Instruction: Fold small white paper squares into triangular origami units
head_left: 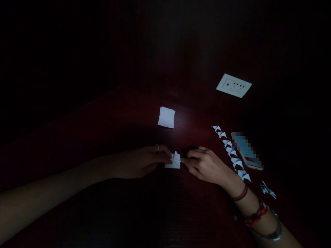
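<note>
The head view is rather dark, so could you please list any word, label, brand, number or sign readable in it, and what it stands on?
None can be read.
Phone: pixelated, nothing legible.
Wall socket: no lettering discernible.
Folded paper and paper stack: no visible writing.

Dark red tabletop (103,115), with faint darker wood grain. The small paper (176,165), paper stack (167,117) and row of folded pieces (230,150) are white, shaded grey-blue. The phone (245,148) shows blue; the white socket plate (234,86) has black holes. One wristband (242,195) is striped red and dark.
</note>
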{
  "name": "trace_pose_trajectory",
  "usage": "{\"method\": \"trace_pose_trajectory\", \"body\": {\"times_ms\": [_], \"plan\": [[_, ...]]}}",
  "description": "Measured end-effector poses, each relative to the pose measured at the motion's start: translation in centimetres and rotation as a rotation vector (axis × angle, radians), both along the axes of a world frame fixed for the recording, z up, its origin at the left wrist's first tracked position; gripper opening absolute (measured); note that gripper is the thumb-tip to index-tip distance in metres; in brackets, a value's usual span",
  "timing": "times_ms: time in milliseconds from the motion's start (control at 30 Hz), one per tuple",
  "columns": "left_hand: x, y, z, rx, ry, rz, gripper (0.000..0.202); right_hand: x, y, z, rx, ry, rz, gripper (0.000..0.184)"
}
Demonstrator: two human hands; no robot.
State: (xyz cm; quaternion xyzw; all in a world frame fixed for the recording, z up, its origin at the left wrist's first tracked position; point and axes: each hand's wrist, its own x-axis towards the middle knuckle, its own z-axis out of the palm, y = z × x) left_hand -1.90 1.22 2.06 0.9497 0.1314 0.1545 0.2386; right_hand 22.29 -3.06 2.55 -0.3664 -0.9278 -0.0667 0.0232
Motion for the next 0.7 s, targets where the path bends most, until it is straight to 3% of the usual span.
{"method": "trace_pose_trajectory", "body": {"times_ms": [167, 300, 500, 700], "plan": [[-0.2, 0.8, -0.8, 0.094, -0.044, 0.053, 0.042, 0.3, 0.1, -0.2, 0.051, -0.017, 0.009, 0.028], [-0.6, 1.5, -1.6, 0.244, 0.064, 0.074, 0.037, 0.4, 0.2, -0.5, 0.086, 0.017, 0.009, 0.027], [-0.5, 0.5, -1.3, 0.434, 0.119, 0.04, 0.035, 0.5, 0.3, -0.7, 0.208, 0.177, -0.063, 0.027], [0.1, -0.6, -1.2, 0.534, 0.134, 0.04, 0.031, -0.1, 0.0, -0.8, 0.056, 0.291, -0.018, 0.026]]}}
